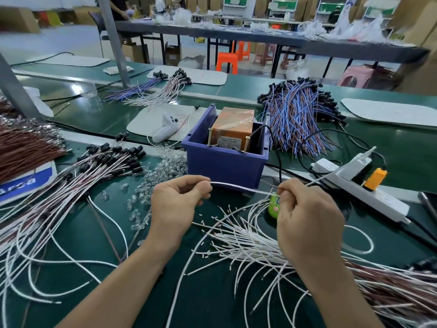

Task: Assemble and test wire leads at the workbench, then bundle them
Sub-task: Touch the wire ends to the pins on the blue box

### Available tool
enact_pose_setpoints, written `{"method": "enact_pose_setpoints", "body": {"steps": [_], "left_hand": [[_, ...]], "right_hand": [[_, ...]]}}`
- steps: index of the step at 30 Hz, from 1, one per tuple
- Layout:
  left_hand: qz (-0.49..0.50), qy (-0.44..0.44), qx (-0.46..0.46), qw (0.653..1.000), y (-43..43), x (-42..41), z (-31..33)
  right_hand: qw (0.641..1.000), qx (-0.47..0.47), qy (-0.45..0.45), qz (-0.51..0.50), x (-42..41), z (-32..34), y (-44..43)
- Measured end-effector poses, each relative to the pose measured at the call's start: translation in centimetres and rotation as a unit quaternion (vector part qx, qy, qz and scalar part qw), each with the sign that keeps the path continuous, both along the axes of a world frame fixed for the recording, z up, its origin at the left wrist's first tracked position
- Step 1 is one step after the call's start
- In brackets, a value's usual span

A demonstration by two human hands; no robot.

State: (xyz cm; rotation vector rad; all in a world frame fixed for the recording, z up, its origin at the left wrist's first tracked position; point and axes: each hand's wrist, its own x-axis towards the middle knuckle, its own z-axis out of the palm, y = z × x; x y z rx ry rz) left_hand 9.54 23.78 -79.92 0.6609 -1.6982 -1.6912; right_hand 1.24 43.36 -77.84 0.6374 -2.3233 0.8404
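The left hand (177,202) and right hand (307,223) pinch one white lead (243,187) in curled fingers (203,185); if it slips, it could tangle with the loose leads (248,240) beneath.

The left hand (176,200) is covering one end of the white wire (243,187), and the right hand (307,223) is hiding most of a green object (274,205). The left edge is cutting off a blue-and-white label (26,183). Print on the orange box (233,129) is showing too small to read. Things on the far bench (212,34) are blurring together.
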Motion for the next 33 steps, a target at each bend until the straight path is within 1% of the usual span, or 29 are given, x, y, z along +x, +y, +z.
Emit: {"method": "enact_pose_setpoints", "body": {"steps": [4,6,8,10,14,19,23,24,26,28,30,31,33], "left_hand": [[-0.034,0.038,0.087,0.995,0.2,0.3,0.9],[-0.049,0.058,0.125,0.989,0.2,0.5,1.2],[-0.061,0.084,0.181,0.978,0.0,0.5,1.4],[-0.074,0.109,0.246,0.96,-0.2,0.5,1.5],[-0.083,0.104,0.315,0.94,-0.5,0.4,1.6],[-0.046,0.08,0.337,0.937,-0.3,0.1,1.6],[-0.003,0.107,0.365,0.925,-1.1,0.4,1.8],[0.0,0.11,0.358,0.927,-1.3,0.5,1.8],[-0.021,0.088,0.31,0.947,-1.3,0.6,1.8],[-0.087,0.049,0.234,0.967,-0.5,0.6,1.7],[-0.163,0.023,0.176,0.971,0.6,0.5,1.5],[-0.184,0.014,0.159,0.97,1.1,0.4,1.4],[-0.188,0.005,0.141,0.972,1.7,0.4,1.4]], "right_hand": [[0.993,0.003,-0.051,0.111,0.8,-0.6,-0.5],[0.978,-0.027,-0.115,0.17,1.4,-1.0,-1.1],[0.956,-0.051,-0.186,0.221,1.9,-1.6,-1.6],[0.943,-0.051,-0.212,0.25,2.3,-1.9,-1.9],[0.945,-0.054,-0.196,0.257,2.5,-1.9,-2.0],[0.956,-0.072,-0.146,0.245,2.5,-1.7,-2.1],[0.96,-0.091,-0.136,0.226,2.5,-1.9,-2.1],[0.962,-0.097,-0.136,0.217,2.3,-1.9,-2.0],[0.964,-0.105,-0.132,0.205,2.1,-1.9,-2.1],[0.963,-0.11,-0.132,0.206,2.2,-1.9,-2.2],[0.963,-0.101,-0.138,0.207,2.3,-1.9,-2.4],[0.961,-0.098,-0.145,0.211,2.3,-1.9,-2.4],[0.955,-0.102,-0.16,0.229,2.4,-1.9,-2.4]]}}
